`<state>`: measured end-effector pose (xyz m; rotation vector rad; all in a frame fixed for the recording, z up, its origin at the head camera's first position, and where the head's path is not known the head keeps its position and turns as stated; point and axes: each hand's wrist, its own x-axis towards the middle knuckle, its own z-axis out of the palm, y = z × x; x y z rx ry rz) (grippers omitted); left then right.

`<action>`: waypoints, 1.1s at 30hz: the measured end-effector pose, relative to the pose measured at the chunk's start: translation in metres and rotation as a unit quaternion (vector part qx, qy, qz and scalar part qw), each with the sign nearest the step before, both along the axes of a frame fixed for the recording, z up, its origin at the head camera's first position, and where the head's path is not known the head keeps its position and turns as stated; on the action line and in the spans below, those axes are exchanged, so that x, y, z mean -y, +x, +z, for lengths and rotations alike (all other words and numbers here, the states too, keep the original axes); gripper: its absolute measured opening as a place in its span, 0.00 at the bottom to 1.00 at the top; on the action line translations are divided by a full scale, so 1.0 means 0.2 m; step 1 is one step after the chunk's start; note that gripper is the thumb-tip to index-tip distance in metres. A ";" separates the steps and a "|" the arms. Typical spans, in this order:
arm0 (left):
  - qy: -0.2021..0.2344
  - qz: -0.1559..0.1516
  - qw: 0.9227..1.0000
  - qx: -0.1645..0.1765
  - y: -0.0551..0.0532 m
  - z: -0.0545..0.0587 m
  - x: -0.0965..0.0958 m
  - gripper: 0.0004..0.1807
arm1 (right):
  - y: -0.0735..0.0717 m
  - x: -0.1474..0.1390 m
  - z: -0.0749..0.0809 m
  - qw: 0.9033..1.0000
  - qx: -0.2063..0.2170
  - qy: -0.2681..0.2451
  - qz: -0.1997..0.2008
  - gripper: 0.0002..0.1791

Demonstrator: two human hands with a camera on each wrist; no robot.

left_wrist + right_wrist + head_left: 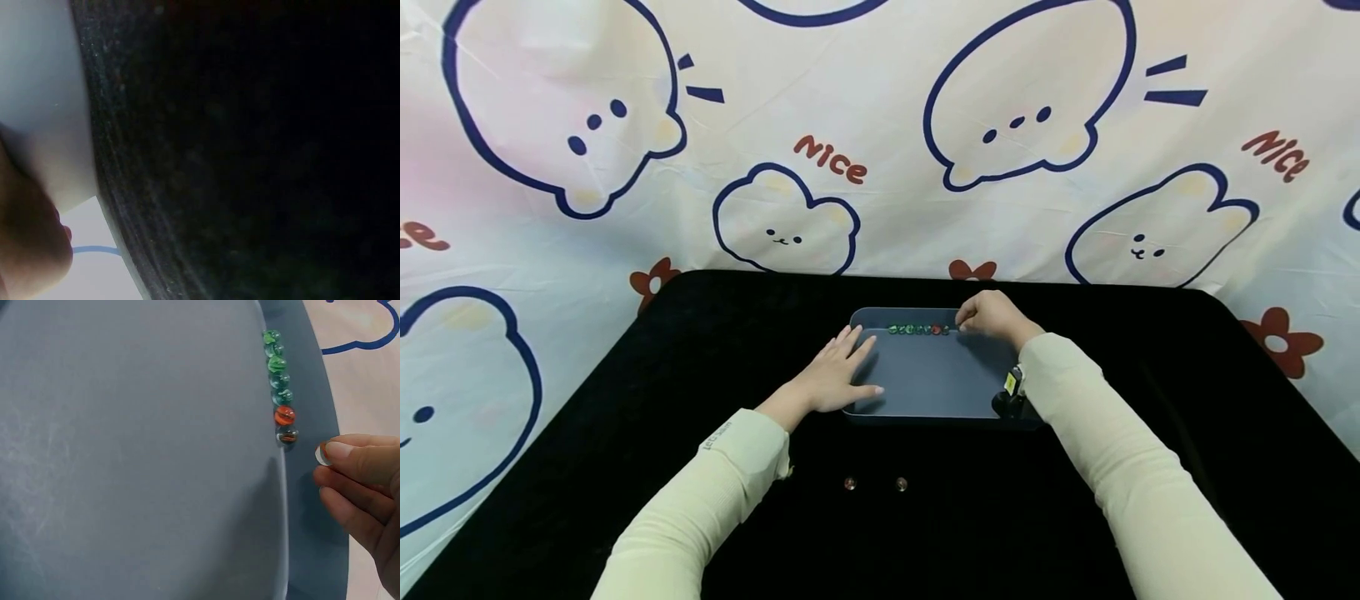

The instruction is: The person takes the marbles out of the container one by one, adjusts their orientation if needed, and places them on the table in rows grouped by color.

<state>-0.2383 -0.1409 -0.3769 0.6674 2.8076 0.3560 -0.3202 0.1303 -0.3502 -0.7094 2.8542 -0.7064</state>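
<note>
A grey-blue tray (936, 375) lies on the black cloth. Along its far wall runs a row of several glass marbles (277, 364), mostly green, with an orange marble (285, 415) and a dark-streaked marble (287, 435) at the right end. My right hand (994, 317) is at that far wall, just right of the row. Between thumb and forefinger it pinches a marble (322, 454) with white and orange-brown showing. My left hand (831, 373) rests with fingers spread over the tray's left rim, the thumb reaching inside.
Two loose marbles, one reddish (850, 483) and one clear-looking (902, 483), lie on the black cloth (970, 517) in front of the tray. A printed cartoon curtain (895, 217) hangs behind the table. The right wrist camera (1009, 398) overlaps the tray's near right corner.
</note>
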 end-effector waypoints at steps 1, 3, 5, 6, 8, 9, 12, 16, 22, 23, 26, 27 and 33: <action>-0.001 -0.001 1.000 -0.001 0.00 0.00 0.00 0.44 | 0.00 0.00 0.00 1.000 0.004 -0.004 -0.002 0.08; 0.000 -0.001 1.000 0.000 0.00 0.00 0.00 0.44 | 0.00 0.00 0.01 1.000 0.017 -0.016 -0.008 0.08; 0.000 -0.002 1.000 0.002 0.00 0.00 0.00 0.44 | 0.01 0.00 0.01 0.999 0.029 -0.029 -0.015 0.09; 0.000 -0.002 1.000 0.003 0.00 0.00 0.00 0.44 | 0.02 0.00 0.01 0.999 0.036 -0.035 -0.018 0.09; 0.003 -0.004 1.000 0.004 0.00 0.00 0.00 0.44 | 0.03 0.00 0.02 0.998 0.045 -0.047 -0.022 0.09; 0.004 -0.004 1.000 0.004 0.00 0.00 0.00 0.44 | 0.03 0.00 0.02 0.997 0.047 -0.051 -0.023 0.09; 0.003 -0.003 1.000 0.003 0.00 0.00 0.00 0.44 | 0.04 -0.01 0.03 0.997 0.046 -0.065 -0.021 0.09; -0.001 -0.004 1.000 0.002 0.00 0.00 0.00 0.44 | 0.05 -0.01 0.05 0.996 0.042 -0.082 -0.018 0.09; 0.001 -0.007 1.000 0.001 -0.01 -0.01 0.00 0.44 | 0.07 0.00 0.11 0.992 0.063 -0.101 -0.030 0.09; 0.001 -0.006 1.000 0.001 -0.01 -0.01 0.00 0.44 | 0.07 0.00 0.12 0.992 0.065 -0.101 -0.032 0.09; -0.001 -0.006 1.000 0.000 -0.01 -0.01 0.00 0.44 | 0.09 0.00 0.13 0.992 0.068 -0.103 -0.030 0.10; 0.000 -0.006 1.000 0.000 -0.01 -0.01 0.00 0.44 | 0.10 0.00 0.13 0.992 0.069 -0.106 -0.028 0.10; 0.004 -0.006 1.000 0.004 -0.01 -0.01 0.01 0.44 | 0.16 0.01 0.14 0.987 0.077 -0.141 -0.023 0.11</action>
